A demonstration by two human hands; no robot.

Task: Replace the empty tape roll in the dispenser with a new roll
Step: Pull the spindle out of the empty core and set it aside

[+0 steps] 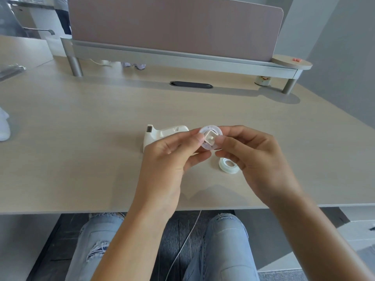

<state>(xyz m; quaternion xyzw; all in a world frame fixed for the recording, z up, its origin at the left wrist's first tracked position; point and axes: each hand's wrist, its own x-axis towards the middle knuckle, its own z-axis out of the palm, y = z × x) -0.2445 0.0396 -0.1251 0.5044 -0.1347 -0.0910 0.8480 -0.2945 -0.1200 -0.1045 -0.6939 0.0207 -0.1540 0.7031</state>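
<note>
A white tape dispenser (160, 133) lies on the desk, partly hidden behind my left hand (168, 157). Above the desk, both hands hold a round translucent tape core (211, 129) with a white hub (210, 138) in its middle. My left thumb and fingers pinch its left side. My right hand (255, 157) grips its right side. A clear tape roll (228, 165) lies flat on the desk just below the held core, partly behind my right fingers.
A raised shelf (182, 57) with a pink divider panel stands at the back of the desk. A black cable grommet (191, 84) is set in the desktop. A small jar (262, 80) sits under the shelf at right. The desk's front edge (81, 209) is near my knees.
</note>
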